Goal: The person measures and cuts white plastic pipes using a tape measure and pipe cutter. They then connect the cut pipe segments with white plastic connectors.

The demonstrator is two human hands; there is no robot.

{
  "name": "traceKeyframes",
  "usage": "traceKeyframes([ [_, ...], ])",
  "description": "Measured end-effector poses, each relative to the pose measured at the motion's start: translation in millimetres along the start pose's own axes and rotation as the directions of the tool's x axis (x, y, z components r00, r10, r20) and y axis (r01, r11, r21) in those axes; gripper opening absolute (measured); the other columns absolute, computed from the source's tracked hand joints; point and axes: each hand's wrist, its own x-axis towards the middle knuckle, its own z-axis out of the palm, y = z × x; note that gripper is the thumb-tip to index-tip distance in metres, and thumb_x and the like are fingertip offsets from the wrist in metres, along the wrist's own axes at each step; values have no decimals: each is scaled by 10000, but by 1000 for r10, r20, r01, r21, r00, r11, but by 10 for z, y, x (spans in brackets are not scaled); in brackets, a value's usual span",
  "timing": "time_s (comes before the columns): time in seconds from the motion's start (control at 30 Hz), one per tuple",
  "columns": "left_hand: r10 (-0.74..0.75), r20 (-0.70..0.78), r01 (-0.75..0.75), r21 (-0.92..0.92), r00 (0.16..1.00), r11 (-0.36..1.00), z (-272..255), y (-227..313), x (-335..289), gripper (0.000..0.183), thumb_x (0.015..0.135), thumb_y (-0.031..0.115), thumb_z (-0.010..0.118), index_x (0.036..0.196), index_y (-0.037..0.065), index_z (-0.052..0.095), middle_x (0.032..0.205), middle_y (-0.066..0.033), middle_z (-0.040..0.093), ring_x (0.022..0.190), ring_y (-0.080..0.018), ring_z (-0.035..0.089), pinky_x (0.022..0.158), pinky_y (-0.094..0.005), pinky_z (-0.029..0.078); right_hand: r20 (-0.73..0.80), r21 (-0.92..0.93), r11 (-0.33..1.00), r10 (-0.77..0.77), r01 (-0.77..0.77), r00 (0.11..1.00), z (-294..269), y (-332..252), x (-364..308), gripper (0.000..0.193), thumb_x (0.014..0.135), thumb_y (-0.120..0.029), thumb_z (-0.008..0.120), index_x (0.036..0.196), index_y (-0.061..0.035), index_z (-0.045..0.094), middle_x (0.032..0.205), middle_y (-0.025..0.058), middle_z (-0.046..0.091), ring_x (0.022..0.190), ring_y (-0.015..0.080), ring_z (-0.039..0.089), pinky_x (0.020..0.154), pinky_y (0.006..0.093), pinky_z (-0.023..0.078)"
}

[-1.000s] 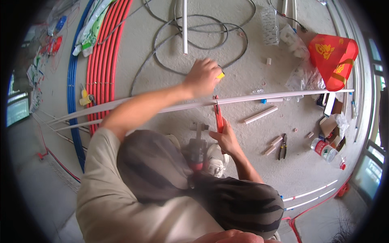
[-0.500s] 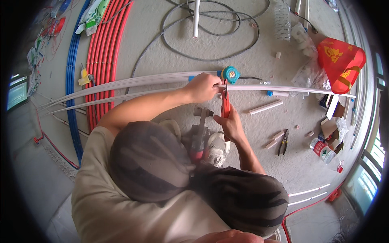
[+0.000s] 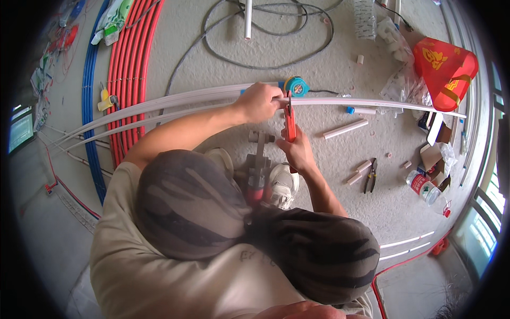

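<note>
The left hand (image 3: 259,102) is closed around the long white pipe (image 3: 366,101), which runs left to right across the floor (image 3: 332,170). Just right of it, the right hand (image 3: 298,151) grips the red cutter (image 3: 290,126), whose far end meets the pipe. A teal tape measure (image 3: 296,86) lies just beyond the pipe; pliers (image 3: 371,175) lie nearer, to the right.

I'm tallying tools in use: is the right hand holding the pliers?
No, the right hand holds a red pipe cutter, while the pliers lie on the floor.
</note>
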Motion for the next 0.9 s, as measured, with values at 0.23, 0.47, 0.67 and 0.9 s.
traceKeyframes([
  [0.23,-18,11,18,-27,1000,999,-45,-6,5,153,887,147,784,929,1,768,751,-211,674,632,-250,639,628,-382,502,-27,49,999,-6,7,1000,91,197,104,420,810,-154,727,1179,4,607,872,33,604,793,147,582,742,325,502],
  [0.47,-70,3,70,-68,998,995,-65,30,25,158,881,161,756,881,3,761,744,-206,686,628,-317,638,625,-413,491,-64,-9,1000,-13,13,998,69,42,86,418,796,-181,735,1157,7,643,828,57,623,765,187,603,728,359,511],
  [0.67,-57,69,64,-105,996,992,-52,259,-36,219,928,220,778,900,3,777,761,-192,709,661,-267,668,642,-387,504,-140,-30,998,-67,64,988,70,211,6,415,805,-122,639,1197,12,658,883,122,691,837,263,683,825,380,546],
  [0.9,-77,50,81,-95,996,992,-47,364,7,134,905,120,733,924,-6,775,806,-204,726,703,-287,708,655,-398,519,-186,-65,998,-37,25,982,70,193,-24,371,814,-157,620,1171,-67,669,930,285,694,952,502,661,867,560,518],
])
